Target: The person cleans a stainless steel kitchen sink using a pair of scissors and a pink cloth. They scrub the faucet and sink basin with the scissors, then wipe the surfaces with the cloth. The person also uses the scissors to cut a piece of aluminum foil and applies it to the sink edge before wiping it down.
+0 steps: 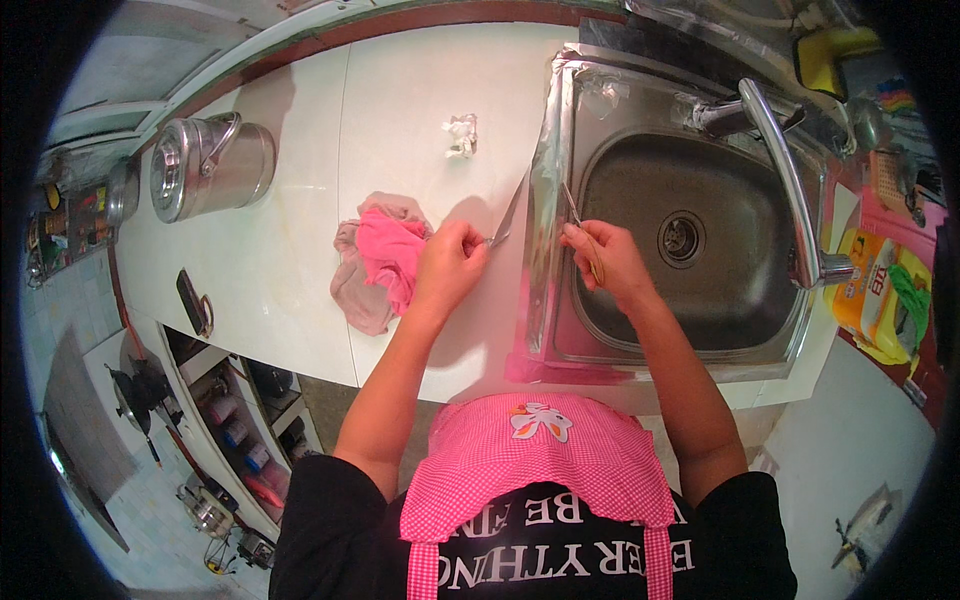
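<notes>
Between its fingertips my left hand (pixel 454 262) pinches the end of a strip of silvery foil tape (pixel 512 208), which stretches up to the left rim of a stainless steel sink (pixel 682 315). Over the sink's left edge, my right hand (pixel 607 259) holds a small pair of scissors (pixel 571 202), their blades pointing away from me. The blades do not touch the strip held in my left hand. Foil tape lines the sink's rim. Beside my left hand lie a pink cloth (pixel 390 251) and a greyish-pink cloth (pixel 360 294), bunched together on the white countertop (pixel 420 82).
Crumpled foil (pixel 460 136) lies beyond my left hand. A lidded metal pot (pixel 217 165) and a dark object (pixel 193 301) stand at the left. The chrome faucet (pixel 784 165) arches over the sink's right side, near an orange-and-yellow package (pixel 870 285).
</notes>
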### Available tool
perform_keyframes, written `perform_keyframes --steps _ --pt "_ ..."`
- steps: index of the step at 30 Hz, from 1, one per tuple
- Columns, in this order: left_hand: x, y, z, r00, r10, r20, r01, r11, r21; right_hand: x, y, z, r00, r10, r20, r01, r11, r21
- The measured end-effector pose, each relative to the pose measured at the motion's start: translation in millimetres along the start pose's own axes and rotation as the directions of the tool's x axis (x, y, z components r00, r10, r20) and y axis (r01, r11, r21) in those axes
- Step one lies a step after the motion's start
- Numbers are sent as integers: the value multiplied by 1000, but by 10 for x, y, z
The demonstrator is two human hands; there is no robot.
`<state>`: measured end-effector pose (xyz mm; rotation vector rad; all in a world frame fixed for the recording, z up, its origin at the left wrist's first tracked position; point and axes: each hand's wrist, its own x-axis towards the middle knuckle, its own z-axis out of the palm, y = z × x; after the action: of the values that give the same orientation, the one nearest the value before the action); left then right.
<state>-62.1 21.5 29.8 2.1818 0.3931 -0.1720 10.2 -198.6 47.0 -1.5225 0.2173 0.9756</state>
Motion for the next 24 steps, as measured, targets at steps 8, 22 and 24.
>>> perform_keyframes --steps 8,22,24 --pt "-141 107 -151 994 -105 -5 103 981 -167 -1 -60 111 997 74 35 -77 993 89" --pt "-703 333 -638 965 -252 66 197 543 -816 -552 96 281 995 -2 99 -8 995 103" --pt "-817 357 -638 968 -249 36 172 550 -818 -646 140 320 994 -25 109 13 994 106"
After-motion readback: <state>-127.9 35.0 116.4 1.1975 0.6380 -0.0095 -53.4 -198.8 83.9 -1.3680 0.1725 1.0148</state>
